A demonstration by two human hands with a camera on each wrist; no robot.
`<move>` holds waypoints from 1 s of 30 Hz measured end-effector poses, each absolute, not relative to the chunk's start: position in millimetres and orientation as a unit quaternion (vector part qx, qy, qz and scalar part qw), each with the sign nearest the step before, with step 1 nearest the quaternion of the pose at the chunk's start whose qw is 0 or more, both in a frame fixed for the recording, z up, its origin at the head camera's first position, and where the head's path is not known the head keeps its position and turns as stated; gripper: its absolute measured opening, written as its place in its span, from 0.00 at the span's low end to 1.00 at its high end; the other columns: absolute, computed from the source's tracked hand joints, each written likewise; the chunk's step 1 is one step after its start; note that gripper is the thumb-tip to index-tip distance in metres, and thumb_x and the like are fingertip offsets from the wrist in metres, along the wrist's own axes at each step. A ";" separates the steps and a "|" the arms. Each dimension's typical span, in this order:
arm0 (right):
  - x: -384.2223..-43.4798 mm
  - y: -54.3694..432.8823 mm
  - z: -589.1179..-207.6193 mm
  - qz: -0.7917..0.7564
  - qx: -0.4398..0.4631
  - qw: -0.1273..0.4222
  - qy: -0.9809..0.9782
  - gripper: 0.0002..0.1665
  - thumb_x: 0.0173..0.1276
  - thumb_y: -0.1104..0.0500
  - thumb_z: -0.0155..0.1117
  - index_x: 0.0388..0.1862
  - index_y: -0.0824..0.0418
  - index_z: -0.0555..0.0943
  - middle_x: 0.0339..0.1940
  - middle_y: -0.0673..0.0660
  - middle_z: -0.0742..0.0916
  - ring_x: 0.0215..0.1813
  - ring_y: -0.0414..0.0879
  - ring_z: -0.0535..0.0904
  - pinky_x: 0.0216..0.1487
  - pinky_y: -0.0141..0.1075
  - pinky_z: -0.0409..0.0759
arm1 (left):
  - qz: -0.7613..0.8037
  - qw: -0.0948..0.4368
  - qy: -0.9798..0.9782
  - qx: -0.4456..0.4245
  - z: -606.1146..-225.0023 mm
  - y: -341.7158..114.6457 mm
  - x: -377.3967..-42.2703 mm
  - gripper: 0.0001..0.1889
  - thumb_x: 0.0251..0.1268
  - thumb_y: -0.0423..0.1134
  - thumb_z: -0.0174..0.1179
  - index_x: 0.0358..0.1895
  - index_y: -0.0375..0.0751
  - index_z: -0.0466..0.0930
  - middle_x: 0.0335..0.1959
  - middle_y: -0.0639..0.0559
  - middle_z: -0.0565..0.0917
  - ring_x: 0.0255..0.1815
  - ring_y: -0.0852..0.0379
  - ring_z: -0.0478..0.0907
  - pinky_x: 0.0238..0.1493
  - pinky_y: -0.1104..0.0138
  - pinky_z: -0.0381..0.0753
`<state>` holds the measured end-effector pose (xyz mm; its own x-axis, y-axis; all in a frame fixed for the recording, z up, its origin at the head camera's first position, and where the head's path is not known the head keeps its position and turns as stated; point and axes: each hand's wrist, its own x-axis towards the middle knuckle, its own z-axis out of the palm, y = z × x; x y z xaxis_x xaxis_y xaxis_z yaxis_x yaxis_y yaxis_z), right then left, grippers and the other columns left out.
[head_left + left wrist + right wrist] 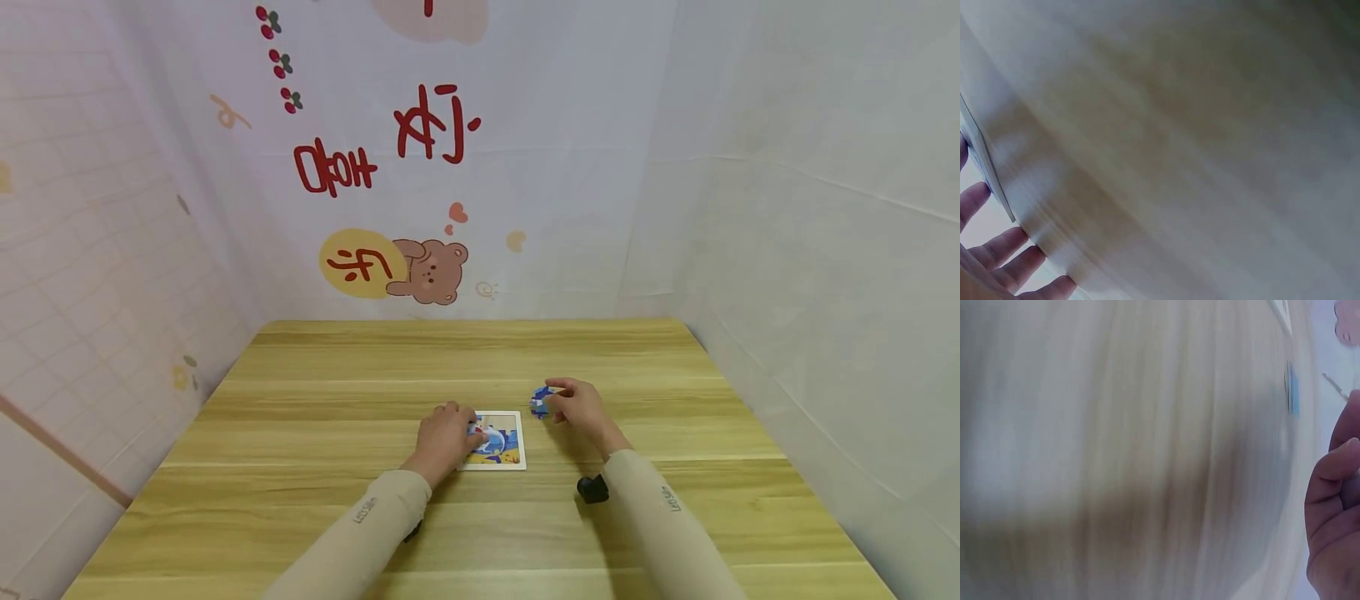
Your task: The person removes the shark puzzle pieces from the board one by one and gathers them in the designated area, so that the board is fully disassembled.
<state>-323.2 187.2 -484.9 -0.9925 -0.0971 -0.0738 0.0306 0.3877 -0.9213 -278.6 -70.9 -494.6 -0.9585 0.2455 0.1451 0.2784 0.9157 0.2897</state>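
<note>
At the puzzle board's left side: left hand, fingers spread, resting on it.
Puzzle board: flat on the tabletop, partly under that hand; best steadied with light, even pressure.
Blue puzzle pieces: near the board's far right corner; best lifted singly.
Right hand: at the pieces; cannot tell whether it pinches one.

Sleeves read "Let's Slim"; wall bears red Chinese characters.
</note>
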 end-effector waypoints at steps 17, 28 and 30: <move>-331.6 246.0 -495.2 -0.466 -0.071 0.102 0.876 0.21 0.73 0.64 0.61 0.62 0.72 0.76 0.34 0.57 0.84 0.28 0.46 0.78 0.29 0.35 0.76 | -0.151 0.045 -0.979 -0.131 -495.4 -68.8 -278.3 0.21 0.63 0.54 0.67 0.50 0.43 0.84 0.42 0.46 0.80 0.45 0.45 0.77 0.44 0.49 0.77; -328.6 243.6 -491.8 -0.400 -0.106 0.088 0.906 0.26 0.72 0.61 0.63 0.65 0.71 0.74 0.32 0.58 0.83 0.25 0.46 0.76 0.30 0.38 0.76 | -0.157 0.039 -0.978 -0.128 -494.5 -70.1 -278.2 0.22 0.63 0.55 0.67 0.51 0.43 0.84 0.42 0.46 0.79 0.45 0.45 0.76 0.45 0.49 0.77; -326.2 241.2 -489.9 -0.400 -0.094 0.080 0.908 0.26 0.73 0.60 0.61 0.66 0.70 0.74 0.36 0.58 0.83 0.30 0.47 0.78 0.35 0.40 0.77 | -0.158 0.035 -0.979 -0.126 -491.4 -69.3 -277.9 0.22 0.61 0.55 0.68 0.51 0.43 0.84 0.42 0.46 0.79 0.44 0.46 0.75 0.44 0.49 0.77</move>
